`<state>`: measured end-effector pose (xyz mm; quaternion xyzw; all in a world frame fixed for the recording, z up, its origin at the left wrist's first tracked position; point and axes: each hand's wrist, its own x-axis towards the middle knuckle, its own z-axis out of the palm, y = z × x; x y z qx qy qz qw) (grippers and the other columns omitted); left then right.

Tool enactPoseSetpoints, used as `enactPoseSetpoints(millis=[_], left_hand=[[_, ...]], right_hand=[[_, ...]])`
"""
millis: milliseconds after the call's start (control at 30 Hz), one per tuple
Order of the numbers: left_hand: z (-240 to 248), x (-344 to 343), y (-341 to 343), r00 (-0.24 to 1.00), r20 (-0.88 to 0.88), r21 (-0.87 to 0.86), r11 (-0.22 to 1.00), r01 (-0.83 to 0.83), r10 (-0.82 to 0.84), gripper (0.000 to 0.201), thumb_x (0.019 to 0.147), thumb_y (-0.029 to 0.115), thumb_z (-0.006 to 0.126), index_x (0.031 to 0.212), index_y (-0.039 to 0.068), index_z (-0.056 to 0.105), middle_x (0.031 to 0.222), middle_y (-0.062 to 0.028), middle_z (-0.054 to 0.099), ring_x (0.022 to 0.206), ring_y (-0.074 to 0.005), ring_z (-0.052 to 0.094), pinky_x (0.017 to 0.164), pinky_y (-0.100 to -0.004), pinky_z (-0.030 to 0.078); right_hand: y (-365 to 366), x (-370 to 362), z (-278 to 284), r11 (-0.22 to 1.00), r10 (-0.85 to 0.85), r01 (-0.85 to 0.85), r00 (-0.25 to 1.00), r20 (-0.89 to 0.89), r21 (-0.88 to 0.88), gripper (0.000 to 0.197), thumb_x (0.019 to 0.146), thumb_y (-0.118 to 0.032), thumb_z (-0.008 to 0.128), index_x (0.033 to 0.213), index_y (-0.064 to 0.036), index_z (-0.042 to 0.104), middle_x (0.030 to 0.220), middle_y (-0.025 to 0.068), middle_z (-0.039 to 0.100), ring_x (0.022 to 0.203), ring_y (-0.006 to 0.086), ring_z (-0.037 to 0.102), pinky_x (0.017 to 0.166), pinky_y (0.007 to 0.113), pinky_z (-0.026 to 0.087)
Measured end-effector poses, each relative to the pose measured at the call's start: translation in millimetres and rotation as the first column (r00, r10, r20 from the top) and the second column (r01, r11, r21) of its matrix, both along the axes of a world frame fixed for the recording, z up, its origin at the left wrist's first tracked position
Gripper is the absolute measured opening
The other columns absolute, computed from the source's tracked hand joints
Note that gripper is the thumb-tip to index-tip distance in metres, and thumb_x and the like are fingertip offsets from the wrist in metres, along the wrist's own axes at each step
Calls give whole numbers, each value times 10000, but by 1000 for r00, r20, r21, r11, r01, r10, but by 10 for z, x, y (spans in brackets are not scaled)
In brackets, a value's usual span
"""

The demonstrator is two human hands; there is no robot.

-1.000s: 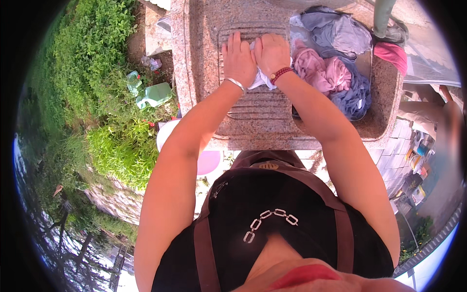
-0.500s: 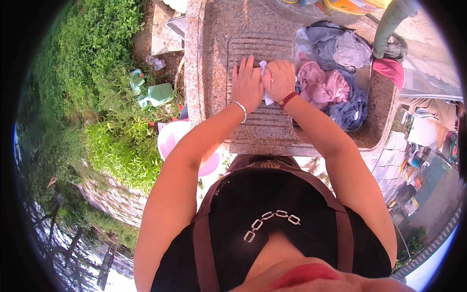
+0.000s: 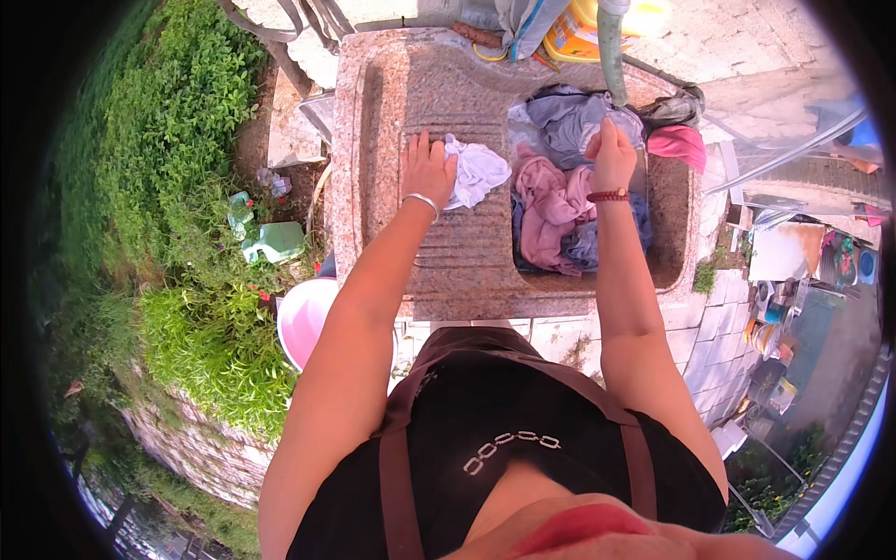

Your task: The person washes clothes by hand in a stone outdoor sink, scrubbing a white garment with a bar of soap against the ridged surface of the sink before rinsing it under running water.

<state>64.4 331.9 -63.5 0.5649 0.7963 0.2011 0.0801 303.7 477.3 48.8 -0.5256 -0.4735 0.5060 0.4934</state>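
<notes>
On the ribbed washboard (image 3: 457,252) of a speckled stone sink lies a crumpled white cloth (image 3: 480,175). My left hand (image 3: 429,173), wearing a silver bangle, presses its left edge down with thumb and palm, fingers reaching over the ribs. Over the basin to the right is my right hand (image 3: 612,157), closed, with a red bead bracelet at the wrist. Whatever its fingers hold cannot be made out. Beneath and beside it are a grey garment (image 3: 569,126), a pink garment (image 3: 546,201) and a dark blue garment (image 3: 583,252).
A green-grey hose or pipe (image 3: 611,61) hangs over the basin's far side. A bright pink cloth (image 3: 679,147) drapes over the right rim. Behind the sink stands a yellow container (image 3: 574,37). A pink basin (image 3: 306,322) sits lower left, near green plants (image 3: 205,327).
My hands, earlier together on the white cloth, have parted. The right has moved right over the basin and closed; the left stays at the cloth, which is now spread wider. The view has shifted.
</notes>
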Motion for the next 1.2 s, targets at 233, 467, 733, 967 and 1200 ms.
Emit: enactPoseSetpoints(millis=[233,467,733,967,1200], left_hand=[[5,-48,-75,999,-48,53,998,-22,25,363,946,377,434,1093,52,499,1410,-217,395,1338,-389,311,1089,-501,243],[69,38,-14,997,-81,36,999,21,-18,372,945,339,435,1144,29,489,1414,-208,392,1324,-397,324,1081,-499,254],[113,0,-73,995,-99,-9,1000,2,-3,357,943,327,438,1141,34,489,1412,-203,394,1323,-385,325,1085,-484,249],[141,62,32,994,-107,-27,999,30,-33,336,959,314,408,1132,38,489,1415,-197,388,1333,-370,313,1076,-476,259],[137,26,-41,994,-109,-63,998,6,-13,346,955,338,412,1141,58,497,1429,-185,378,1351,-358,291,1087,-475,238]], right_hand=[[532,-279,1747,592,618,-678,729,295,435,282,946,-199,567,1119,24,573,826,24,546,764,121,526,702,278,449],[678,-752,2005,-46,968,-989,-9,-249,-141,354,890,-191,645,1172,4,555,636,-4,513,489,105,463,434,273,347],[305,-949,1802,709,662,-700,701,266,79,196,907,-206,629,981,-26,636,560,-34,491,456,92,444,432,256,355],[324,-1385,1205,538,-236,102,971,33,837,218,862,-176,662,927,31,647,792,120,664,647,228,610,615,353,483],[595,-817,1510,166,968,-871,234,92,463,362,926,-234,587,1169,32,551,748,10,531,679,99,515,629,261,450]])
